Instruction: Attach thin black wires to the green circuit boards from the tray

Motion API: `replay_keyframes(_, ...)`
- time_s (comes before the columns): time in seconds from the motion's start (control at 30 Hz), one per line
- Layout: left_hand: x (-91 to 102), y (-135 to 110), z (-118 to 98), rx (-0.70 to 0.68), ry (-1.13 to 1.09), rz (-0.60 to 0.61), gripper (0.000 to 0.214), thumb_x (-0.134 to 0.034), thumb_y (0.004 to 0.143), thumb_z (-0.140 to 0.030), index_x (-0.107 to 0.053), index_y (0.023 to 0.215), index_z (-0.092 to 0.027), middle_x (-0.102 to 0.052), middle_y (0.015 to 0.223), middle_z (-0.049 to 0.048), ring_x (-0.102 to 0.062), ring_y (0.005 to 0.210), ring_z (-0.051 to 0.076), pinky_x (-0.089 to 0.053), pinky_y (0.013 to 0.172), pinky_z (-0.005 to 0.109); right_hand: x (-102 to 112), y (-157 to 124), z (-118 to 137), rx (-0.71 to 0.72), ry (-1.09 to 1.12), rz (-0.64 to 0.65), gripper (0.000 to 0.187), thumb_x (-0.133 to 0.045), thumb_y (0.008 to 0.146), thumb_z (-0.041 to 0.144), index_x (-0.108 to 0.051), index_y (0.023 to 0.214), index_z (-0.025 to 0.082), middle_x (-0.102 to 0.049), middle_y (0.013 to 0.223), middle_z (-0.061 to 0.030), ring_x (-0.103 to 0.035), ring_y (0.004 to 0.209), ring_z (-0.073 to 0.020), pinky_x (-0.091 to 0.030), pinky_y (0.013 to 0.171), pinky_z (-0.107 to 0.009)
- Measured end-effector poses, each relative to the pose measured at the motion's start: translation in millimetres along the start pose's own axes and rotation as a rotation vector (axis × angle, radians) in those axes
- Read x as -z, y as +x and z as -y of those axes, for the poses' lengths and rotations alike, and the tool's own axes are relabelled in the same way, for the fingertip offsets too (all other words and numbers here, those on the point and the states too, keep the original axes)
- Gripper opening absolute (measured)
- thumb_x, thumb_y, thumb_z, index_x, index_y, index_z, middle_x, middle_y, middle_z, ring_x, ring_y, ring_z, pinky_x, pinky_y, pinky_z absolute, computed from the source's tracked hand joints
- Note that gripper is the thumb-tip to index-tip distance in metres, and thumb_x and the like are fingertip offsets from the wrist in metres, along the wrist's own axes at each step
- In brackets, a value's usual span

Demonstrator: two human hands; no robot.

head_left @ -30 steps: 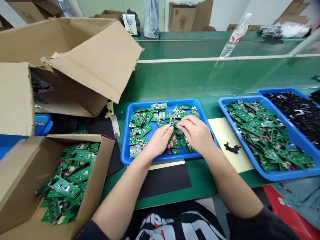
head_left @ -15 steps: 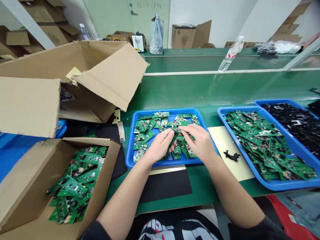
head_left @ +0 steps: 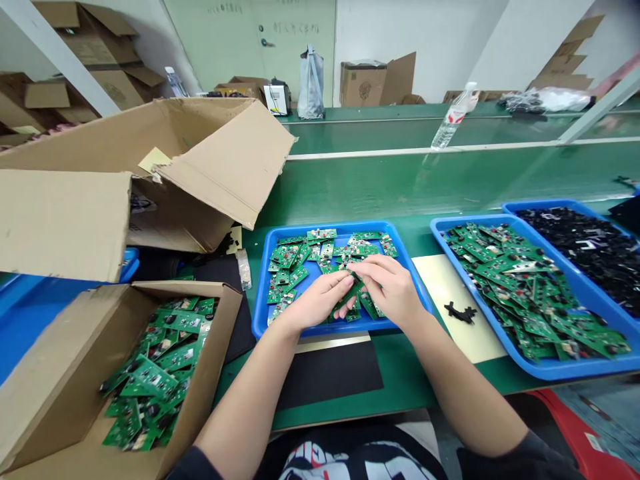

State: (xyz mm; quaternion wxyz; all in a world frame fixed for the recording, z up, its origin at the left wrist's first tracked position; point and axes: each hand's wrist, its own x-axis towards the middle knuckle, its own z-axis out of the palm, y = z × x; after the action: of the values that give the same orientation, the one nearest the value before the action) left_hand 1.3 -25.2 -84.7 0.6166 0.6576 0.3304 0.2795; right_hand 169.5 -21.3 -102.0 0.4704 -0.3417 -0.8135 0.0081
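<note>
My left hand and my right hand meet over the middle blue tray, which is strewn with small green circuit boards. Both hands pinch the same small green circuit board between their fingertips, just above the pile. The fingers of both are curled closed around it. Part of the board is hidden by my fingers.
An open cardboard box of green boards stands at the lower left, under a larger tipped carton. To the right are a blue tray of boards, a blue tray of black parts, a black piece on a yellow sheet, and a plastic bottle.
My view has tilted up slightly, so everything sits lower in frame. My hands stay together over the middle tray, still working the same board.
</note>
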Motion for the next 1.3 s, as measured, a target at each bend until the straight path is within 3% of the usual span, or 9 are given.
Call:
replay_keyframes(0.17,-2.0,1,5,0.009,0.052,-0.054,0.042,-0.037,0.094,-0.047,-0.048,0.067,-0.017,-0.048,0.054,-0.0029,-0.045,0.048,0.01,-0.038,0.05,0.023,-1,1,1,0.011,0.012,0.024,0.029,-0.045,0.093,0.009,-0.067,0.109,0.018,-0.066,0.085,-0.0083,-0.062,0.081,-0.0195,-0.053,0.073,-0.035)
replay_keyframes(0.37,2.7,-1,6,-0.022,0.145,-0.252,0.034,-0.037,0.095,-0.04,-0.055,0.078,-0.016,-0.052,0.073,0.0007,-0.05,0.065,0.014,-0.045,0.063,0.027,5,4,4,-0.088,0.079,-0.028,0.049,-0.048,0.091,0.009,-0.046,0.138,0.021,-0.069,0.098,-0.0081,-0.063,0.093,-0.0213,-0.048,0.092,-0.043)
replay_keyframes(0.47,6.2,-4,5,-0.072,0.219,-0.327,0.031,-0.037,0.095,-0.035,-0.061,0.102,-0.016,-0.055,0.087,0.0045,-0.054,0.082,0.017,-0.046,0.082,0.033,8,4,8,-0.209,0.178,-0.057,0.041,-0.052,0.09,0.015,-0.054,0.13,0.022,-0.069,0.097,-0.0073,-0.064,0.089,-0.0206,-0.053,0.084,-0.039)
replay_keyframes(0.6,9.0,-5,9,-0.201,0.38,-0.358,0.04,-0.043,0.095,-0.033,-0.05,0.132,-0.023,-0.056,0.105,0.0079,-0.054,0.1,0.02,-0.042,0.096,0.039,12,4,14,-0.378,0.312,-0.04,0.026,-0.053,0.09,0.022,-0.064,0.114,0.019,-0.069,0.089,-0.0057,-0.065,0.077,-0.0178,-0.055,0.074,-0.033)
replay_keyframes(0.8,9.6,-4,12,-0.326,0.54,-0.496,0.039,-0.051,0.092,-0.029,-0.051,0.131,-0.022,-0.056,0.104,0.0078,-0.055,0.097,0.018,-0.047,0.09,0.034,13,7,18,-0.328,0.274,-0.027,0.017,-0.054,0.089,0.017,-0.069,0.093,0.021,-0.07,0.085,-0.0042,-0.066,0.081,-0.018,-0.054,0.073,-0.031)
replay_keyframes(0.93,8.9,-4,11,-0.459,0.7,-0.609,0.038,-0.054,0.091,-0.021,-0.052,0.128,-0.023,-0.053,0.108,0.0084,-0.054,0.103,0.019,-0.048,0.091,0.034,12,7,22,-0.228,0.226,-0.018,0.015,-0.054,0.089,0.016,-0.069,0.09,0.02,-0.07,0.081,-0.005,-0.065,0.081,-0.0194,-0.053,0.076,-0.034)
replay_keyframes(1.03,8.4,-5,10,-0.555,0.803,-0.681,0.037,-0.056,0.089,-0.018,-0.054,0.126,-0.023,-0.051,0.109,0.0087,-0.054,0.105,0.02,-0.05,0.089,0.035,20,7,23,-0.255,0.256,-0.007,0.013,-0.057,0.088,0.02,-0.069,0.09,0.019,-0.07,0.085,-0.0058,-0.065,0.084,-0.0195,-0.053,0.075,-0.033)
replay_keyframes(1.13,8.1,-6,8,-0.641,0.85,-0.737,0.039,-0.058,0.088,-0.015,-0.054,0.126,-0.023,-0.052,0.105,0.0076,-0.056,0.1,0.019,-0.052,0.087,0.035,34,6,19,-0.42,0.319,-0.097,0.017,-0.055,0.091,0.028,-0.07,0.088,0.02,-0.068,0.083,-0.0038,-0.064,0.08,-0.0176,-0.052,0.073,-0.031)
replay_keyframes(1.3,8.1,-7,4,-0.783,0.899,-0.829,0.043,-0.06,0.086,-0.009,-0.053,0.126,-0.023,-0.054,0.105,0.0068,-0.058,0.1,0.019,-0.052,0.089,0.036,44,4,8,-0.615,0.448,-0.452,0.02,-0.055,0.092,0.032,-0.071,0.085,0.021,-0.068,0.078,-0.0017,-0.064,0.074,-0.0157,-0.052,0.075,-0.032)
